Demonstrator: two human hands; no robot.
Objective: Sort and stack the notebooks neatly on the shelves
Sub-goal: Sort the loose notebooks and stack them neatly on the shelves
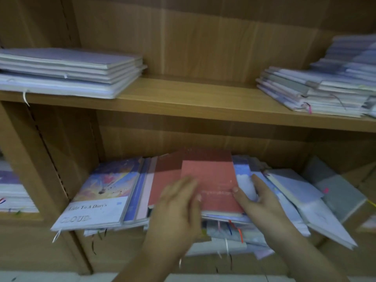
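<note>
A person's right hand (258,198) pinches the right edge of a salmon-red notebook (211,180) atop the jumbled notebook pile (295,192) in the lower shelf compartment (203,139). The blurred left hand (179,204) lies flat-fingered at the notebook's left edge.

Pale floor (50,277) strip along bottom edge, blurred.

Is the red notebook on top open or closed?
Closed: the red notebook shows its full cover and lies flat on the pile.
</note>
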